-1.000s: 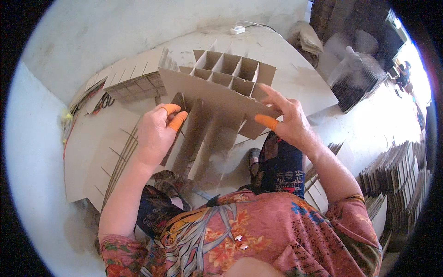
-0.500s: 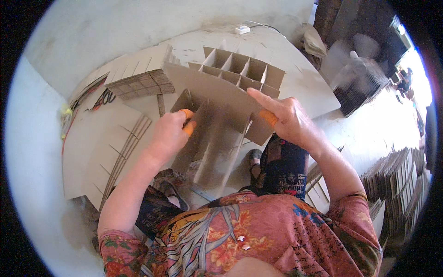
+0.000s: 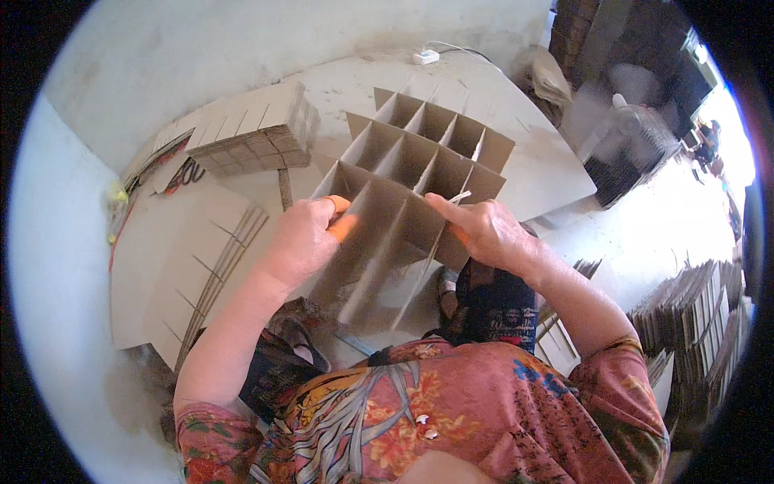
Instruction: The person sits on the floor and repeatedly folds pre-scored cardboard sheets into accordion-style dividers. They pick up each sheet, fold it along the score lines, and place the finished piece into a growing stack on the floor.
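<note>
A brown cardboard divider (image 3: 395, 198), made of crossed slotted strips forming several square cells, stands tilted between my hands. My left hand (image 3: 292, 242) grips its near left side, thumb and finger closed on the board, with orange covers on those digits. On the right, my right hand (image 3: 488, 230) pinches the near crosswise strip by its end, the index finger lying along the top edge. Its orange-covered thumb is partly hidden behind the board. The long lower strips reach down toward my lap, between my knees.
Slotted cardboard sheets (image 3: 250, 129) lie stacked on the pale table (image 3: 516, 121) at the far left, near scissors (image 3: 189, 173). Joined strips (image 3: 222, 270) rest left of my arm. A white plug block (image 3: 426, 57) sits at the back. More cardboard stacks (image 3: 685, 323) stand at right.
The near crosswise strip has dropped from its raised position down among the long strips, so more cells show. Both hands moved slightly lower with it, and the divider's far part shifted right.
</note>
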Motion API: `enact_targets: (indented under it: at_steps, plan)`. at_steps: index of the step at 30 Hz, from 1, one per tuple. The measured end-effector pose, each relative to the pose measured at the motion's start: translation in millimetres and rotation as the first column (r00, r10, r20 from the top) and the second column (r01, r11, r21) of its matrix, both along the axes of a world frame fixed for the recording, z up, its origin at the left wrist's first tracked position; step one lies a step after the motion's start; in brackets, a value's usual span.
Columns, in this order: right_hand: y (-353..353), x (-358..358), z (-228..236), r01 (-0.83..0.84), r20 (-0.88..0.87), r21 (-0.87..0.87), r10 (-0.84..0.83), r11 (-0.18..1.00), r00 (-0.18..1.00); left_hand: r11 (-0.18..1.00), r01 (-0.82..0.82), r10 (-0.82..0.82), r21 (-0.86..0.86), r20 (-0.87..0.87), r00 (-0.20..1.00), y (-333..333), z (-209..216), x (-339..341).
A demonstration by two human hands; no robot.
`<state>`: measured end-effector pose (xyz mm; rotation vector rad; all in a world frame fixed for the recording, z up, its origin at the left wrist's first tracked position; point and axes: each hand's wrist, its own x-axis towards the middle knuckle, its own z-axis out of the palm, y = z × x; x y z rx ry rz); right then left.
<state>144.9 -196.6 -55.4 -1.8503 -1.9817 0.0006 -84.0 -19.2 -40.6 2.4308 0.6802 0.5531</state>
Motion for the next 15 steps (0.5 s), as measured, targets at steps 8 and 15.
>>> enact_targets:
  at_steps: [8,15]
  plan:
    - [10,16,-27,0.032,0.017,0.059,-0.033,0.998,0.999,0.949,-0.314,0.299,0.029,0.227,0.927,88,-10,-35]
    - [25,30,-33,0.055,-0.04,0.155,-0.05,0.986,0.998,0.793,-0.375,0.414,0.479,0.027,0.91,176,-28,-17]
